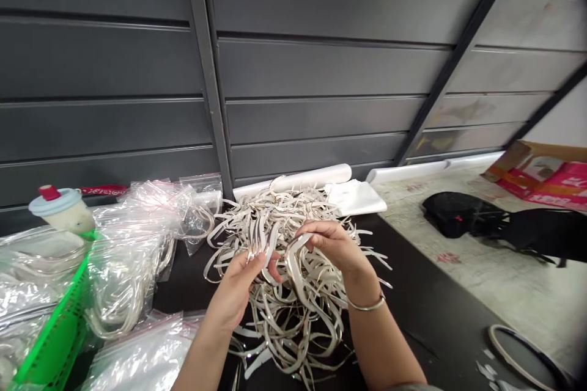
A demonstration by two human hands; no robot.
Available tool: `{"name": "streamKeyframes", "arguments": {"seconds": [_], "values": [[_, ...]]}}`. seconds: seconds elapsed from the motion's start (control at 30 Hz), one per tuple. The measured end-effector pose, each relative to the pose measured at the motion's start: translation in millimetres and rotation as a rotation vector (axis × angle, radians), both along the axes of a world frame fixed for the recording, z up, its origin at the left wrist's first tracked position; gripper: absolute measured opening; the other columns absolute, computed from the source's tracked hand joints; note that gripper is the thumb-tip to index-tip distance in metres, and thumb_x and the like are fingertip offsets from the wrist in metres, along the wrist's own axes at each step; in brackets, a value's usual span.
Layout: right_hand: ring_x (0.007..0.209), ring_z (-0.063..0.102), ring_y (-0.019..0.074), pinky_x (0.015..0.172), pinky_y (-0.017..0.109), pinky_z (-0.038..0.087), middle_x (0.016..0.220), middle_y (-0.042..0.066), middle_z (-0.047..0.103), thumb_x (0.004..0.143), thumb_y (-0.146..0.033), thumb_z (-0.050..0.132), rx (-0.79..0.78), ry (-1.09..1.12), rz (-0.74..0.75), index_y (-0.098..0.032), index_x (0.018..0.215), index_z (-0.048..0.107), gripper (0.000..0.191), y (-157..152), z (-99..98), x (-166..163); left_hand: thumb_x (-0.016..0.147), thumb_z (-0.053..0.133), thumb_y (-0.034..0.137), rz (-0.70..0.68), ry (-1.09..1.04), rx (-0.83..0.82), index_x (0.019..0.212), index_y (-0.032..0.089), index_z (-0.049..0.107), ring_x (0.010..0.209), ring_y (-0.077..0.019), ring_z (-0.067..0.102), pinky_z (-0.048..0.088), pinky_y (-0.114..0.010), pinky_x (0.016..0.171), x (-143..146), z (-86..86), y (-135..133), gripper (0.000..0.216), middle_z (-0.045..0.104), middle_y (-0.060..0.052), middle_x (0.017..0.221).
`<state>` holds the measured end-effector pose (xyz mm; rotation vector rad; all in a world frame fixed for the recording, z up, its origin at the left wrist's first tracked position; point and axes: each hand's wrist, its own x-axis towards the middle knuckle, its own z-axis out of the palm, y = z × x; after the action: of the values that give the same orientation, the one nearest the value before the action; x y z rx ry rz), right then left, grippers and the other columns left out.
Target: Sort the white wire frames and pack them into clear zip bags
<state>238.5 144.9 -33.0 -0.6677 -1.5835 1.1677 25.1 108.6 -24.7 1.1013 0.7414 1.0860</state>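
A tangled heap of pale curved strips point(279, 220) lies on the dark table point(426, 311) in front of me. Above the heap, my left hand point(238, 284) pinches one curved strip point(288, 259) at its left end. My right hand point(332, 244), with a thin bangle on the wrist, grips the same strip's other end, fingers curled round it. Both hands hover over the near side of the heap.
Clear plastic zip bags point(137, 238) with more strips lie at the left, beside a green basket point(59, 330) and a capped white bottle point(64, 208). White rolls point(316, 177) lie against the grey slatted wall. Black bags point(463, 214) and a cardboard box point(545, 174) sit on the floor, right.
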Motion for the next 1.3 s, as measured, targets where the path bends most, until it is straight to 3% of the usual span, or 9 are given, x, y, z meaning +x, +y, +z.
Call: {"name": "streamKeyframes", "arguments": {"seconds": [0.2,0.37,0.57,0.83,0.93,1.03,1.1,1.2,1.3], "values": [[0.068,0.057,0.0099,0.062,0.022,0.048,0.077,0.001,0.064,0.082,-0.031,0.063,0.028,-0.103,0.038,-0.021,0.091,0.071,0.016,-6,-1.5,-5,0.078,0.062,0.038,-0.106,-0.005,-0.129,0.085,0.013,0.07,0.072,-0.0203,0.063,0.042,-0.03,0.07,5,1.8,-3,0.027,0.069,-0.007,0.07],[0.074,0.058,0.0121,0.068,0.026,0.049,0.08,0.002,0.063,0.083,-0.031,0.061,0.071,-0.115,-0.017,-0.021,0.095,0.07,0.018,-9,0.4,-11,0.08,0.06,0.04,-0.171,-0.06,-0.195,0.087,0.012,0.069,0.066,-0.0185,0.064,0.043,-0.026,0.064,11,0.2,-4,0.03,0.069,-0.008,0.064],[0.073,0.056,0.0124,0.068,0.027,0.048,0.08,0.002,0.061,0.084,-0.029,0.06,0.107,-0.172,-0.114,-0.023,0.096,0.07,0.017,-10,-1.8,-12,0.081,0.06,0.036,-0.19,-0.175,-0.262,0.085,0.011,0.066,0.067,-0.0181,0.066,0.046,-0.027,0.069,8,-2.9,0,0.026,0.071,-0.009,0.068],[0.082,0.057,0.0149,0.074,0.03,0.05,0.087,0.002,0.06,0.083,-0.028,0.06,0.019,-0.07,-0.079,-0.027,0.104,0.066,0.023,-9,-5.5,-22,0.074,0.068,0.035,-0.208,-0.086,-0.199,0.09,0.011,0.065,0.074,-0.0192,0.065,0.044,-0.029,0.078,7,-2.9,-1,0.029,0.07,-0.006,0.067],[0.083,0.056,0.0136,0.074,0.028,0.05,0.089,0.0,0.056,0.081,-0.027,0.063,-0.055,0.12,-0.187,-0.031,0.117,0.053,0.037,-8,-10.5,-31,0.074,0.068,0.035,-0.135,-0.017,-0.11,0.088,0.013,0.065,0.08,-0.0211,0.065,0.042,-0.033,0.085,8,-4.8,-1,0.026,0.07,-0.005,0.069],[0.083,0.056,0.0131,0.079,0.029,0.048,0.086,0.001,0.058,0.086,-0.033,0.055,-0.083,0.208,-0.339,-0.026,0.109,0.054,0.024,-9,-14.2,-40,0.076,0.065,0.037,-0.032,0.056,0.026,0.084,0.014,0.067,0.086,-0.0223,0.064,0.04,-0.034,0.089,8,-8.3,-1,0.025,0.071,-0.006,0.078],[0.085,0.057,0.0142,0.082,0.03,0.047,0.085,0.002,0.06,0.089,-0.04,0.049,-0.092,0.181,-0.301,-0.023,0.102,0.058,0.023,-13,-14.5,-45,0.078,0.062,0.038,-0.006,0.118,0.103,0.082,0.014,0.067,0.086,-0.022,0.063,0.041,-0.033,0.088,6,-10.9,-1,0.025,0.071,-0.006,0.082],[0.065,0.056,0.0123,0.061,0.026,0.048,0.074,0.002,0.059,0.088,-0.049,0.046,-0.166,0.117,-0.146,-0.021,0.095,0.061,0.033,-23,-12.7,-52,0.081,0.059,0.037,-0.073,0.22,0.178,0.087,0.015,0.068,0.084,-0.0205,0.063,0.043,-0.03,0.083,4,-13.3,0,0.025,0.071,-0.006,0.084],[0.041,0.04,0.0062,0.038,0.019,0.033,0.052,-0.004,0.048,0.085,-0.055,0.047,-0.288,0.071,-0.02,-0.017,0.084,0.06,0.04,-30,-10.8,-54,0.082,0.058,0.039,-0.22,0.313,0.193,0.094,0.015,0.067,0.08,-0.0199,0.064,0.045,-0.029,0.076,4,-13.5,1,0.028,0.071,-0.006,0.085]]}}
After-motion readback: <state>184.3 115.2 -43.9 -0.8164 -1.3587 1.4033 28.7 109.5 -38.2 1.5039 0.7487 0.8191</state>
